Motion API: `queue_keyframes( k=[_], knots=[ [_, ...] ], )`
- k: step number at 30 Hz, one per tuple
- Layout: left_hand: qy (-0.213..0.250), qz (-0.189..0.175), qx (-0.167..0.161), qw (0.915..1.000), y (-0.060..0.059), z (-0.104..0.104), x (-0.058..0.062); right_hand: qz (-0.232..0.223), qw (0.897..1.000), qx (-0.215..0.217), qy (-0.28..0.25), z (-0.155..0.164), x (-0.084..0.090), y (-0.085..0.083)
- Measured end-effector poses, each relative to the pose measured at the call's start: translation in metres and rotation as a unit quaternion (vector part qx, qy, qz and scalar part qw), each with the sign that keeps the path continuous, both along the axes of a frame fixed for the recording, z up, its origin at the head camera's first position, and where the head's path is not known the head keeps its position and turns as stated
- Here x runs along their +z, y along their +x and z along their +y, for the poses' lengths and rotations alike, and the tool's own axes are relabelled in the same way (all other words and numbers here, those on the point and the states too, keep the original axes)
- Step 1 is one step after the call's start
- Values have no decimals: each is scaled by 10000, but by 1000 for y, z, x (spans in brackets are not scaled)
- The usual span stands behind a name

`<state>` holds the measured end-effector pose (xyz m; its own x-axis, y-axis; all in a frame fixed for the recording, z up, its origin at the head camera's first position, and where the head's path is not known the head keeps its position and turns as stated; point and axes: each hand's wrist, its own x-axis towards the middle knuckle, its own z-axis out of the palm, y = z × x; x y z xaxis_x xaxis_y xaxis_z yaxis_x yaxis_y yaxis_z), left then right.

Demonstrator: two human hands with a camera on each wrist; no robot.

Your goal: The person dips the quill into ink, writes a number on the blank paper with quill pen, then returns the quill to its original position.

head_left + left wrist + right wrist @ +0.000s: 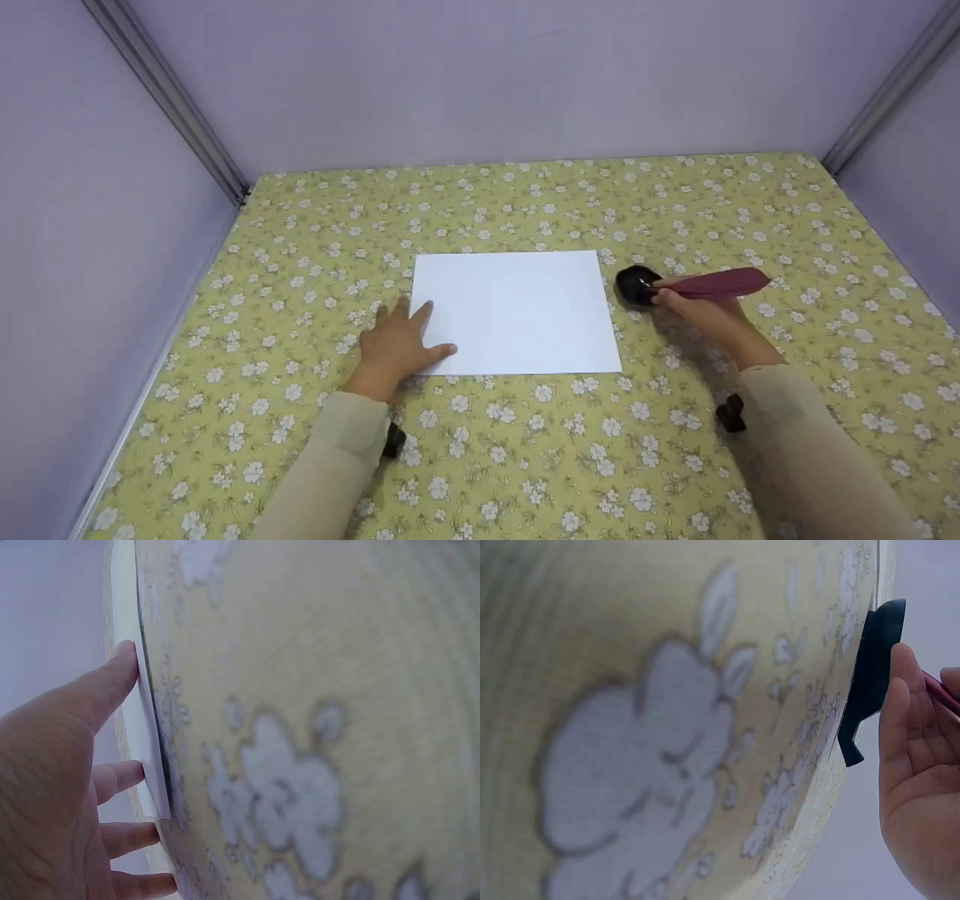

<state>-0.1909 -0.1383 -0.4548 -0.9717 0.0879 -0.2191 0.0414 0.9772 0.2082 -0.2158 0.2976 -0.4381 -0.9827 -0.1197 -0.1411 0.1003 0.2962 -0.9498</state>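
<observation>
So: paper [516, 311] blank, bench [525, 465] center. L hand [397, 345] fingers spread flat, pinning its 8 o'clock corner. R hand [694, 307] fingers pinched on maroon quill [716, 284], tip at black inkpot [636, 285], 3 o'clock of sheet. Writing not started imo.

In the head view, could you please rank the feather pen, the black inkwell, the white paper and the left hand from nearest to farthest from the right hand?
1. Feather pen: pinched in the right hand.
2. Black inkwell: just left of the hand, at the pen's tip.
3. White paper: centre of the table, farther left.
4. Left hand: pressing the paper's far left edge.
</observation>
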Motion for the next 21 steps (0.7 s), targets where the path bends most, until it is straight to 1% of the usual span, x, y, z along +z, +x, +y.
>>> queue_keyframes(
  k=[3,6,8,10,13,17,20,21],
  knots=[
    [6,-18,31,10000,1,0,1,-59,9998,24,199,0,2,0],
    [21,-26,49,10000,1,1,2,-121,9979,179,612,0,5,0],
    [5,-30,35,10000,1,1,2,-48,9962,249,839,0,9,-1],
    [-7,-17,14,10000,1,0,2,41,9953,305,918,-2,13,-1],
    [-20,14,-20,10000,0,0,2,147,9952,245,940,-5,18,-3],
    [-25,39,-28,10000,0,-1,1,-33,9957,52,929,-9,23,-6],
    [-44,35,-18,10000,0,0,1,-83,9968,-40,792,-14,24,-10],
    [-44,33,-12,10000,0,0,1,-35,9975,-50,704,-16,25,-11]
  ],
)
